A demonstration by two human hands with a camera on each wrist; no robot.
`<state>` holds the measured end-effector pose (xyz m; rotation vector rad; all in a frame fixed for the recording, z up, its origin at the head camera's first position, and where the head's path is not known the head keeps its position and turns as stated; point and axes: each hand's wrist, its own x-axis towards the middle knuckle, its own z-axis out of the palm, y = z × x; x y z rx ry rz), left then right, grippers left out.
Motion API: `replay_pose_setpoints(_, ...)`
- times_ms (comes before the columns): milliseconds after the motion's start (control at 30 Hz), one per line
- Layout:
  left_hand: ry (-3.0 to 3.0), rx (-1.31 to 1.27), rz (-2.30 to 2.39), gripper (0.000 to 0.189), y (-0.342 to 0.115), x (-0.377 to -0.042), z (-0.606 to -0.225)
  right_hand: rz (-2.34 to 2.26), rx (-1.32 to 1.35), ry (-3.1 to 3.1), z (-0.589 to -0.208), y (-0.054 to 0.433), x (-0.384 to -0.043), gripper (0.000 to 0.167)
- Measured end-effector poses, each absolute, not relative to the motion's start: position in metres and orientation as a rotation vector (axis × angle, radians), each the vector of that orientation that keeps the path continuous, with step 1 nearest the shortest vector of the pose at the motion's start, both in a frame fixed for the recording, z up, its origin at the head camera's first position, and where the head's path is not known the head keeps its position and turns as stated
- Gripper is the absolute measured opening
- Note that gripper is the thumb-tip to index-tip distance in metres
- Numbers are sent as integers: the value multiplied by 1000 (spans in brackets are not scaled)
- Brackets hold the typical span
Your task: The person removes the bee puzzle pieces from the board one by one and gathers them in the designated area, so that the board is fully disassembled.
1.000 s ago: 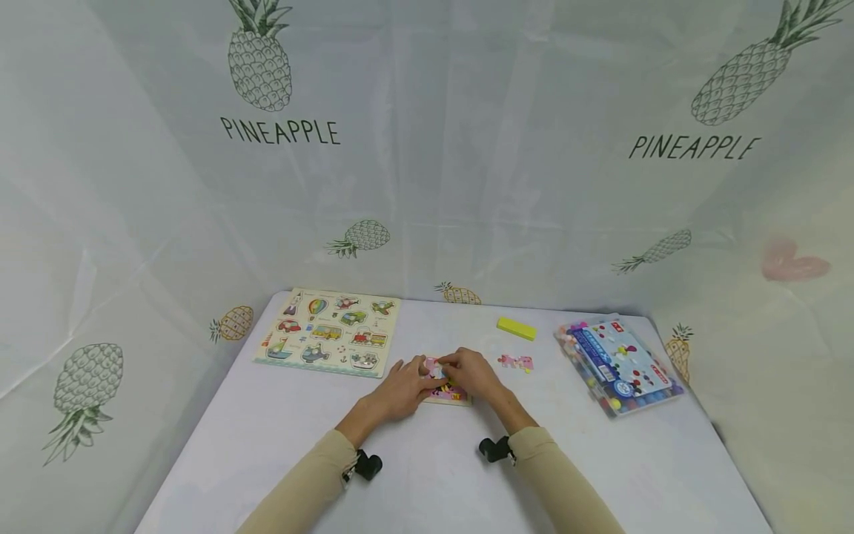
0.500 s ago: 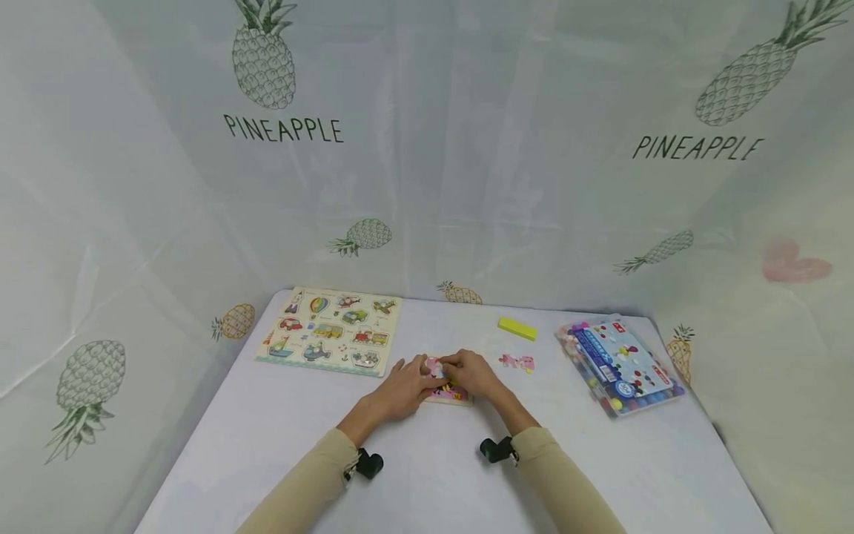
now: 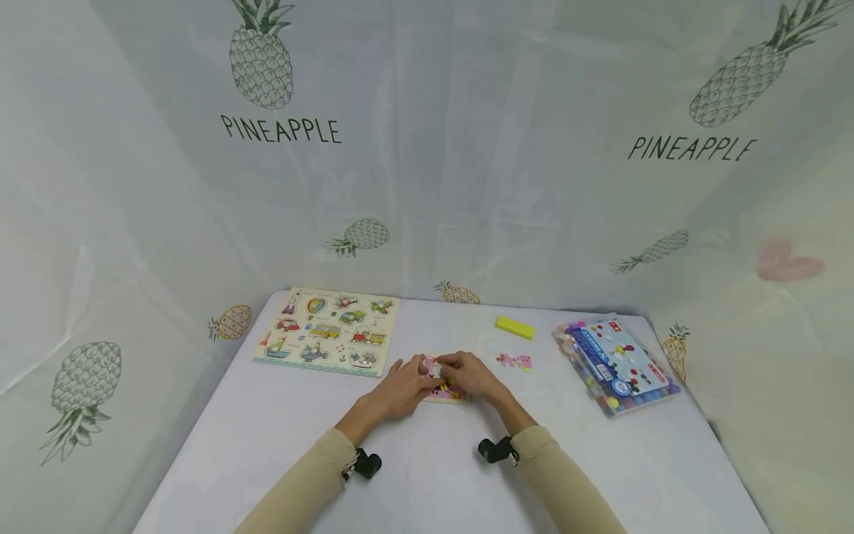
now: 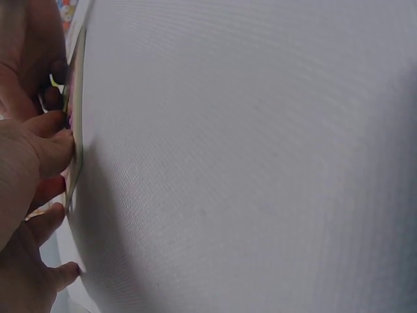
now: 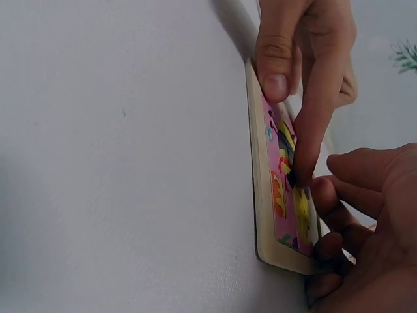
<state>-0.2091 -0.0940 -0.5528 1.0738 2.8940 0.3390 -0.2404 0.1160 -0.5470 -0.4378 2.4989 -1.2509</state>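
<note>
A small pink jigsaw puzzle in a pale wooden board [image 3: 445, 394] lies in the middle of the table, partly hidden by both hands. My left hand [image 3: 398, 391] is at its left side. In the right wrist view, the left thumb [image 5: 276, 85] rests by the board's edge, and the straight index finger [image 5: 314, 124] presses on the picture. My right hand [image 3: 472, 374] is at the opposite side, its bent fingertips [image 5: 324, 194] close to the left index fingertip. Whether a piece sits between the right fingers is hidden. Joined loose pink puzzle pieces [image 3: 514, 361] lie to the right.
A larger vehicle puzzle board [image 3: 327, 331] lies at the back left. A yellow block [image 3: 515, 328] is at the back, beyond the loose pieces. A clear case of coloured beads [image 3: 617, 363] stands at the right. A pineapple-print curtain [image 3: 427, 148] hangs behind the table [image 3: 427, 482].
Both hands stay at the small puzzle. The right hand's knuckles have dropped very slightly towards the board, and the view has shifted a little. The loose pieces have not moved.
</note>
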Motion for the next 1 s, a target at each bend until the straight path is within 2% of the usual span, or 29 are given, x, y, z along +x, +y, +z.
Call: replay_pose_setpoints(1000,2914,1178,315,36,-93,-208,-552,-1365,-310,2451,-548,114,-240,32)
